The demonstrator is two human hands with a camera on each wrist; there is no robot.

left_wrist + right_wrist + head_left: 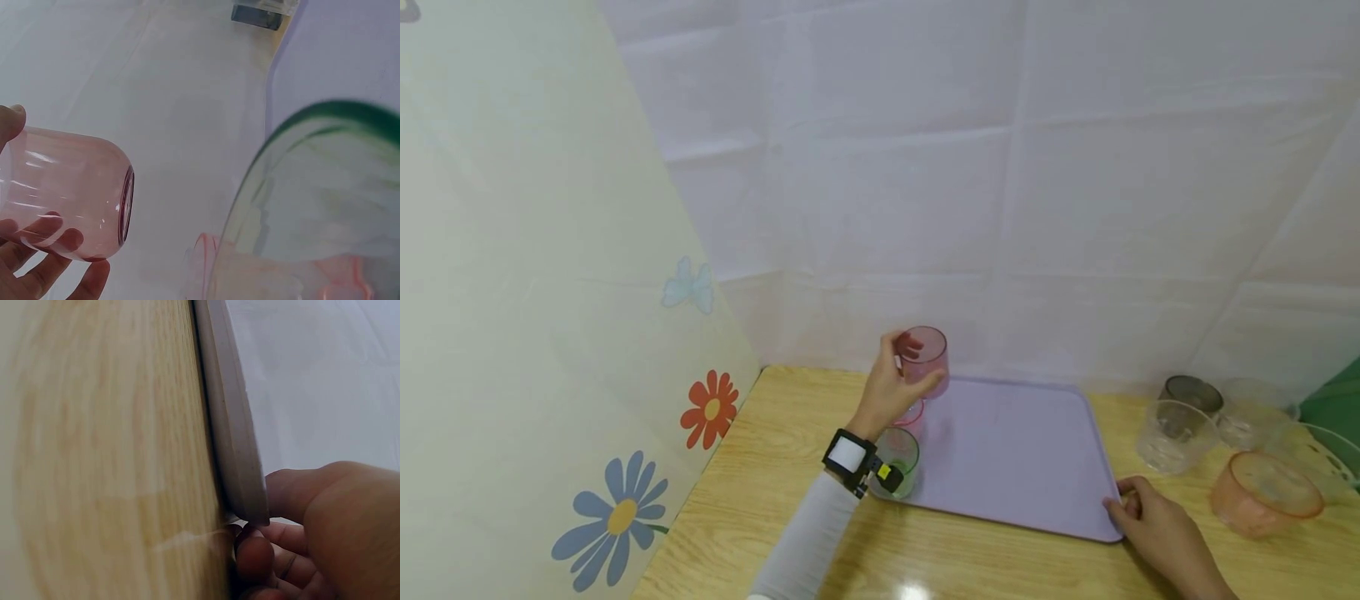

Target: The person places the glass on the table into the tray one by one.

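My left hand [883,396] holds a translucent pink glass [931,367] above the far left part of a lilac tray [1015,458]. In the left wrist view the fingers and thumb go round the sides of this pink glass [75,194]. Below that hand, a clear glass with a pink rim [913,414] and a green-tinted glass [904,479] stand at the tray's left end, partly hidden by the hand and wrist camera. My right hand [1161,529] grips the tray's near right corner; in the right wrist view its thumb and fingers close about the tray edge [234,437].
Right of the tray stand a dark grey glass [1195,392], clear glasses or bowls including a clear bowl [1172,446], and an orange-pink bowl [1255,508]. White cloth [1000,208] hangs behind the wooden table [760,475]. A flower-printed sheet [587,333] borders the left.
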